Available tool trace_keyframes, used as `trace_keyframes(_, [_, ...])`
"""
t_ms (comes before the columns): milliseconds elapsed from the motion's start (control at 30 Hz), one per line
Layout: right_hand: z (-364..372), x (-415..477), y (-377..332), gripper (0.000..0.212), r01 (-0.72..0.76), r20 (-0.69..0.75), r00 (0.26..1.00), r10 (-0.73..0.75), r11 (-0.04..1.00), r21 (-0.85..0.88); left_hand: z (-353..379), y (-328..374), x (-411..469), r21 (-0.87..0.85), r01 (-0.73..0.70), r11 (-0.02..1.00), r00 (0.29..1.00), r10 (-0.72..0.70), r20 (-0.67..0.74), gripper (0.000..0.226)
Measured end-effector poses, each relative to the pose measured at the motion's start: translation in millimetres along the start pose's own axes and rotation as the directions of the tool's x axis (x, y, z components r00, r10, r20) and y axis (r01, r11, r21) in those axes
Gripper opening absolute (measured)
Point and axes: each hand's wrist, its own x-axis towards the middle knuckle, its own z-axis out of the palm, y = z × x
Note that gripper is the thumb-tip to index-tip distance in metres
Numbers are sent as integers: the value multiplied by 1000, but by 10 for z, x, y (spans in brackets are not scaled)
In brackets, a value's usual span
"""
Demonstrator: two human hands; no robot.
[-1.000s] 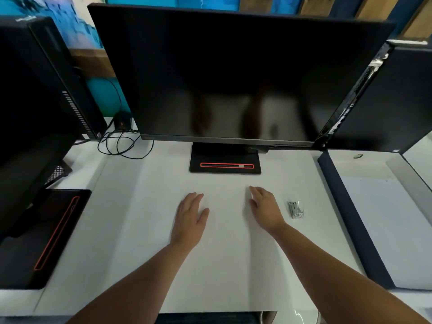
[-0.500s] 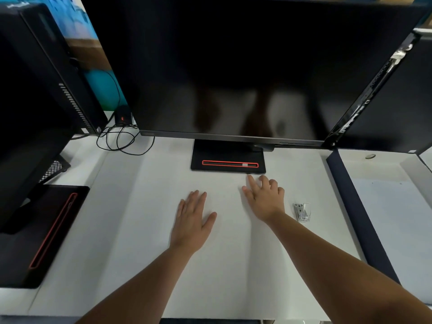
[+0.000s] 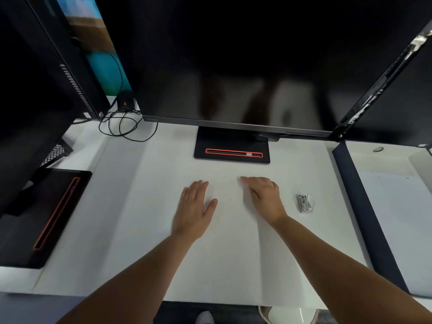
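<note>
Head view of a white desk (image 3: 93,206) covered in the middle by a white sheet (image 3: 233,253) with faint lengthwise creases. The left hand (image 3: 195,209) lies flat on the sheet, palm down, fingers straight and together, thumb spread, grasping nothing. The right hand (image 3: 265,198) rests just beside it, apart from it, knuckles slightly raised and fingertips on the sheet, relaxed and likewise grasping nothing. A small clear packet (image 3: 305,203) holding metal parts lies on the sheet near the right hand, not touching it. At the far side stands a large dark monitor (image 3: 233,66); its black base (image 3: 232,148), with a red-edged slot, sits on the sheet just beyond the hands. A second monitor (image 3: 35,90) stands at the left on a similar red-trimmed base (image 3: 44,213); the back of a third monitor (image 3: 397,90) rises at the right. A loose black cable (image 3: 124,127) coils at the far left, beside a small black plug (image 3: 125,101) with a red light. A dark blue strip (image 3: 364,206) borders the sheet on the right. The wall (image 3: 100,54) behind shows blue paint and wood. Pale markings along the third monitor's edge are too blurred to read.
</note>
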Motion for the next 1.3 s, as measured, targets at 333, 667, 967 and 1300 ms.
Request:
trace_keyframes(333, [-7,364,-85,35,-153,83,986,145,983,100,-32,10,-11,-61,-5,998,999,2,-41,76])
trace_keyframes(667, [134,437,-104,74,72,155,988,-9,910,-408,-43,12,-12,-101,-8,995,999,3,-53,74])
trace_keyframes(967, [119,287,-46,56,265,283,937,-202,943,-202,-39,2,-13,-98,-3,995,999,-1,-39,76])
trace_keyframes(1300, [114,408,-99,66,130,326,943,-71,978,-165,9,-17,23,84,10,996,1000,-12,22,87])
